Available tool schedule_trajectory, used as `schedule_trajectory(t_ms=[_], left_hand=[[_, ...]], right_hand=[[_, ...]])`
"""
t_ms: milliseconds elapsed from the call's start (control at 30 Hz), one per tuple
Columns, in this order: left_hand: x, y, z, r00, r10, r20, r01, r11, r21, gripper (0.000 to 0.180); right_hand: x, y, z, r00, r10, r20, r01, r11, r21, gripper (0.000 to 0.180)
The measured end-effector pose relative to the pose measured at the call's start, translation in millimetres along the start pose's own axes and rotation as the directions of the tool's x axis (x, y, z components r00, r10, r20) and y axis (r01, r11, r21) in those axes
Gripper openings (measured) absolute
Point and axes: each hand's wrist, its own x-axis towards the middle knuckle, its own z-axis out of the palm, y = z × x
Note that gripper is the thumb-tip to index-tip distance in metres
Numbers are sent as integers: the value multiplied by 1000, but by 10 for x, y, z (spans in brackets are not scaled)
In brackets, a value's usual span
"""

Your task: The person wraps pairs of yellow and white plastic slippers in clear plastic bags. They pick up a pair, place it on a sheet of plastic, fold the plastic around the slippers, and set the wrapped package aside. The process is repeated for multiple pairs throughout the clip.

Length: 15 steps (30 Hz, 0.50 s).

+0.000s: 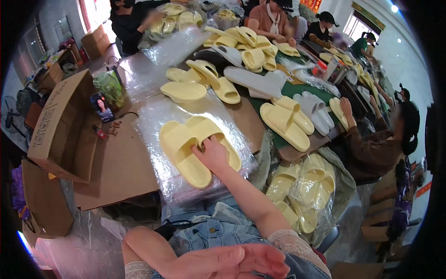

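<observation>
Two yellow slippers (179,144) lie side by side on clear plastic bags (169,109) atop the counter (121,167), probably so one hand reaches both. The right hand (214,154) dips between them, grip half-curled; whether it pinches, I cannot tell. The left hand's (227,261) grip is loosely open, empty.

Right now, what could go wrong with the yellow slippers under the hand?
The pair of yellow slippers lies on glossy clear plastic, so it might slide if nudged. Only the right hand touches the pair; the left hand is away from it, so one slipper could part from the other. The plastic's near end lies by the denim clothing, so a tug might drag it off.
</observation>
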Motion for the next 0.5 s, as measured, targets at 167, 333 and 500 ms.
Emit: schedule_trajectory(t_ms=[167,333,500], left_hand=[[-8,-13,48,998,-61,-6,61,997,45,66],[-20,-10,38,998,-64,-24,64,998,23,64],[-60,-92,-172,991,-115,-67,121,989,90,63]], right_hand=[[4,42,44,999,-30,-24,30,999,14,43],[1,21,2,999,-12,34,11,1000,12,43],[5,29,16,998,-35,-46,36,999,31,43]])
